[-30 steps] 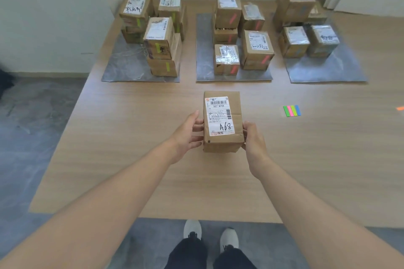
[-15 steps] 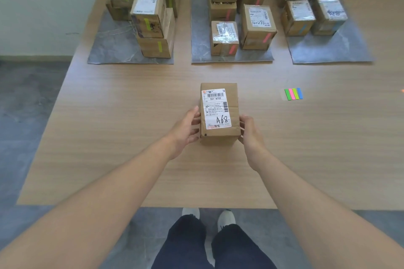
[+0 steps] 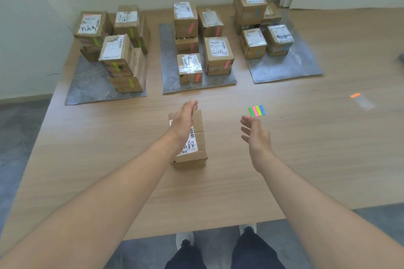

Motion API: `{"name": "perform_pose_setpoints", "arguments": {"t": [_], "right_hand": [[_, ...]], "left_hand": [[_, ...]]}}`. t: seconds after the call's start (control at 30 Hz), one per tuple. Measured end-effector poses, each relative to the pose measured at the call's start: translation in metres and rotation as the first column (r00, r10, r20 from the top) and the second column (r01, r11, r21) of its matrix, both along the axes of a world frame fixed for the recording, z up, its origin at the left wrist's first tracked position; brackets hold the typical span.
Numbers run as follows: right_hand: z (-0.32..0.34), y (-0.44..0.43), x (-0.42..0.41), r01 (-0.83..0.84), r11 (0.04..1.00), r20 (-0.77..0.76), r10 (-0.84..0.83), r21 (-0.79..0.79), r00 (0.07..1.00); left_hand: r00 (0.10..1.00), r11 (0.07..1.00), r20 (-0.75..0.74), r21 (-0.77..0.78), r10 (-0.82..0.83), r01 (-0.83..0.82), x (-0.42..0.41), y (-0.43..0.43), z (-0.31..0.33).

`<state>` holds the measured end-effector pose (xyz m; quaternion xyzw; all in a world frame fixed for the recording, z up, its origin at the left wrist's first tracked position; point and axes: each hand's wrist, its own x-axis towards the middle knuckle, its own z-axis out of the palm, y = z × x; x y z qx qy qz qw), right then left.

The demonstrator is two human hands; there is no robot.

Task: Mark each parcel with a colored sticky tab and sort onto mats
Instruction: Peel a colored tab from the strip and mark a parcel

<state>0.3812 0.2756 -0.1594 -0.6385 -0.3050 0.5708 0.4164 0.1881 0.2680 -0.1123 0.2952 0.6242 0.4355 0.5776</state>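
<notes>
A brown cardboard parcel (image 3: 196, 153) with a white label marked "A68" stands on the wooden table (image 3: 109, 159) in front of me. My left hand (image 3: 183, 122) hovers over its top with straight fingers, covering part of the label, gripping nothing. My right hand (image 3: 254, 135) is off the parcel, open, fingers spread, just short of a small pad of sticky tabs (image 3: 256, 110) in green, pink, yellow-green and blue. Three grey mats lie at the back: left mat (image 3: 87, 89), middle mat (image 3: 168, 81), right mat (image 3: 290, 70).
Each mat carries several tabbed parcels: yellow-green tabs on the left, pink in the middle, blue on the right. A loose orange tab (image 3: 354, 95) lies far right. Paper signs hang on the wall behind. The table's near edge is by my feet.
Both hands have let go of the parcel's sides. My left hand moved up over its top; my right hand moved right toward the sticky tabs. The camera tilted up.
</notes>
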Motion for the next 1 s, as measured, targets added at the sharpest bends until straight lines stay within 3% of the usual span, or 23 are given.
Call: {"name": "perform_pose_setpoints", "arguments": {"t": [0.13, 0.33, 0.63, 0.87, 1.0], "right_hand": [[-0.008, 0.033, 0.049, 0.018, 1.0, -0.016, -0.017, 0.021, 1.0], [-0.034, 0.068, 0.12, -0.024, 1.0, 0.003, 0.024, -0.009, 1.0], [-0.075, 0.126, 0.181, -0.179, 0.978, 0.192, 0.156, 0.107, 0.969], [-0.11, 0.179, 0.186, -0.523, 0.839, 0.535, 0.376, 0.15, 0.756], [-0.128, 0.205, 0.181, -0.677, 0.71, 0.626, 0.441, 0.195, 0.643]], "left_hand": [[0.998, 0.998, -0.008, -0.02, -0.056, 0.056, 0.062, 0.025, -0.008], [1.0, 0.997, 0.024, -0.082, -0.009, 0.011, 0.138, 0.057, -0.029], [0.991, 0.994, 0.089, -0.062, 0.099, -0.094, 0.203, 0.097, -0.066], [0.99, 0.986, 0.075, -0.12, 0.123, -0.113, 0.218, 0.129, -0.102], [0.989, 0.984, 0.074, -0.134, 0.124, -0.114, 0.221, 0.141, -0.115]]}}
